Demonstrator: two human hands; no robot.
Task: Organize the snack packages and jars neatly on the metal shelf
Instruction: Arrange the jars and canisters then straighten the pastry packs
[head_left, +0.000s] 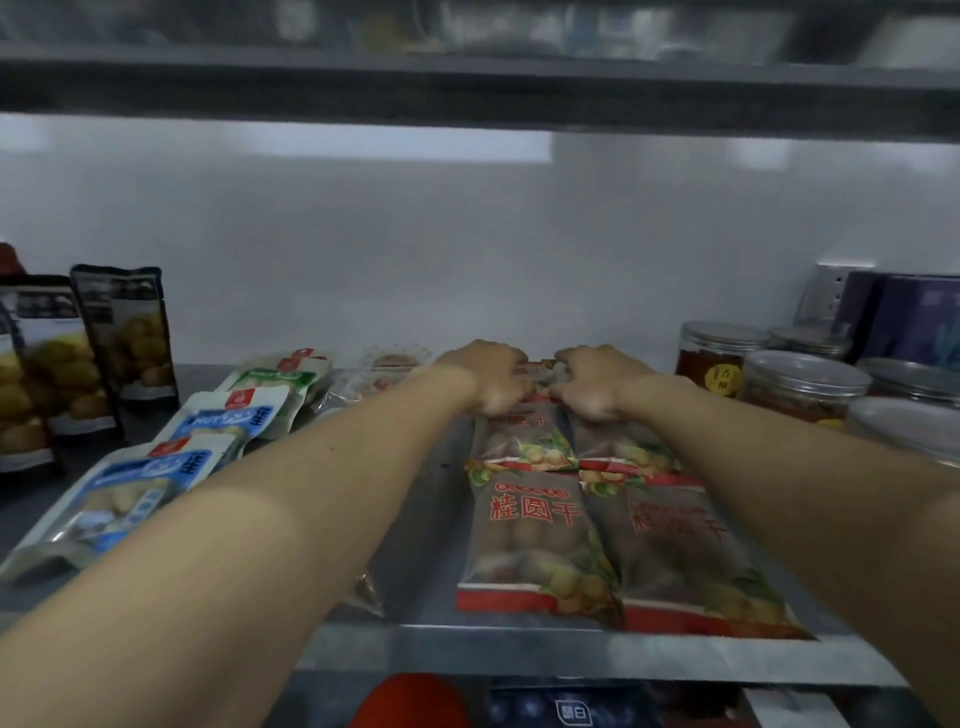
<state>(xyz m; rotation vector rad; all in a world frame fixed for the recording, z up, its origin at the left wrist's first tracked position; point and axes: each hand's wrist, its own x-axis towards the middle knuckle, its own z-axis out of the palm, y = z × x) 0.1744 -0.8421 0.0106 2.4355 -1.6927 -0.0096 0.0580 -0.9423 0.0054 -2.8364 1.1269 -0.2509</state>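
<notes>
Red-and-brown dried longan packs lie flat in two columns on the metal shelf (571, 652). The nearest two are the left front pack (535, 540) and the right front pack (691, 561). Behind them lie two more packs (524, 441), and further packs at the back are hidden under my hands. My left hand (488, 376) and my right hand (592, 382) both reach deep into the shelf, fingers curled down onto the rear longan packs. Clear plastic jars (800, 387) with silver lids stand at the right.
Blue-and-white snack packs (130, 499) and a green one (275, 382) lie in a row at the left. Tall pouches of yellow snacks (124, 332) stand at the far left. Purple boxes (914, 317) stand behind the jars. Another shelf (467, 88) runs overhead.
</notes>
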